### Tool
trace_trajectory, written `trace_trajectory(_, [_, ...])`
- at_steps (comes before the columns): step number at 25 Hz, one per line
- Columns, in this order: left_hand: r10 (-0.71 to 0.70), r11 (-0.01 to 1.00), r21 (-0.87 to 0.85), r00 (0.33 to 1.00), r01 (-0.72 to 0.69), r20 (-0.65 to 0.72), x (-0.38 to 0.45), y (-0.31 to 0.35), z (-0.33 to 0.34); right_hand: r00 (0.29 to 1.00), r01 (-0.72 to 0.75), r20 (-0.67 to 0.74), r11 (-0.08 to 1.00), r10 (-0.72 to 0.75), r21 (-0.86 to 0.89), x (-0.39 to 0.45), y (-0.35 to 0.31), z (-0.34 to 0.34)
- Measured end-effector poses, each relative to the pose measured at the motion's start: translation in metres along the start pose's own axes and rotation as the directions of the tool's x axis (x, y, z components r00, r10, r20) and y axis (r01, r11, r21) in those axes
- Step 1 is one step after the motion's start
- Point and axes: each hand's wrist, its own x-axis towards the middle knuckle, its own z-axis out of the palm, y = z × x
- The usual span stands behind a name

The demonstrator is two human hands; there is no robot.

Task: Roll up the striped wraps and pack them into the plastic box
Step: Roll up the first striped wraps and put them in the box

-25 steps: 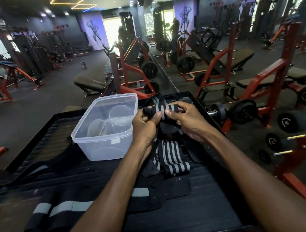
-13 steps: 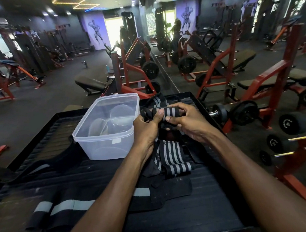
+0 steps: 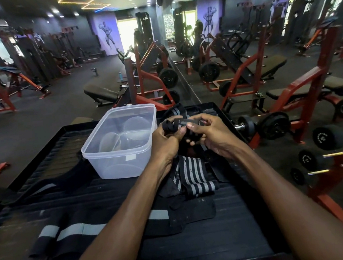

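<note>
Striped wrap (image 3: 193,174) end pinched between both hands' fingers (image 3: 189,125) | beside plastic box (image 3: 114,155)

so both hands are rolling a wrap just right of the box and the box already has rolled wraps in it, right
Not quite. The head view shows both hands, left hand and right hand, on the wrap right of the box, but no wraps lie in the box yet.
</note>
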Motion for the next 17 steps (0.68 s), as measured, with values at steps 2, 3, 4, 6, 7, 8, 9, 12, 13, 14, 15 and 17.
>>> trace_trajectory(2, [-0.038,0.998,-0.049,0.999,0.039,0.02,0.0008,0.0001,0.002,0.997,0.06,-0.051,0.996,-0.064,-0.071,0.0007,0.0014,-0.0005])
trace_trajectory(3, [-0.055,0.994,-0.09,0.998,0.058,0.03,0.001,-0.0002,0.0024,0.993,0.094,-0.064,0.989,-0.102,-0.117,0.0009,0.002,-0.0014])
trace_trajectory(4, [-0.064,0.992,-0.106,0.997,0.067,0.033,0.0011,-0.0001,0.0024,0.989,0.118,-0.066,0.981,-0.129,-0.153,0.0014,0.0024,-0.0021])
trace_trajectory(6, [-0.046,0.998,-0.046,0.999,0.045,-0.029,0.0017,-0.0004,0.0024,0.99,0.121,-0.044,0.974,-0.131,-0.19,0.0037,0.0042,-0.0041])
trace_trajectory(7, [-0.021,1.0,0.005,0.998,0.021,-0.065,0.0016,-0.0016,0.0015,0.994,0.102,-0.027,0.974,-0.109,-0.202,0.0049,0.0054,-0.0052])
trace_trajectory(8, [-0.003,0.998,0.06,0.996,0.009,-0.092,0.0013,-0.0018,0.0014,0.996,0.082,-0.008,0.971,-0.086,-0.226,0.0054,0.006,-0.006])
trace_trajectory(9, [0.017,0.993,0.115,0.995,-0.005,-0.097,0.002,-0.0036,0.0013,0.998,0.064,0.007,0.958,-0.065,-0.279,0.0059,0.0066,-0.0071])
trace_trajectory(12, [0.116,0.955,0.28,0.992,-0.098,-0.051,-0.0008,-0.002,0.0025,0.997,0.073,0.031,0.865,-0.067,-0.497,0.0035,0.0066,-0.0074])
trace_trajectory(13, [0.129,0.951,0.288,0.99,-0.108,-0.054,-0.0004,-0.0026,0.0026,0.995,0.093,0.025,0.833,-0.094,-0.545,0.0024,0.0063,-0.0068])
trace_trajectory(14, [0.12,0.958,0.27,0.99,-0.098,-0.068,-0.0004,-0.0019,0.0027,0.991,0.117,0.018,0.809,-0.131,-0.577,0.0024,0.0066,-0.006])
trace_trajectory(15, [0.094,0.967,0.245,0.992,-0.071,-0.086,-0.001,-0.0016,0.0028,0.987,0.133,0.005,0.791,-0.163,-0.597,0.0032,0.0072,-0.006])
trace_trajectory(17, [0.055,0.978,0.207,0.993,-0.033,-0.103,-0.0018,-0.002,0.0022,0.984,0.136,-0.005,0.765,-0.179,-0.63,0.0049,0.0065,-0.0069])
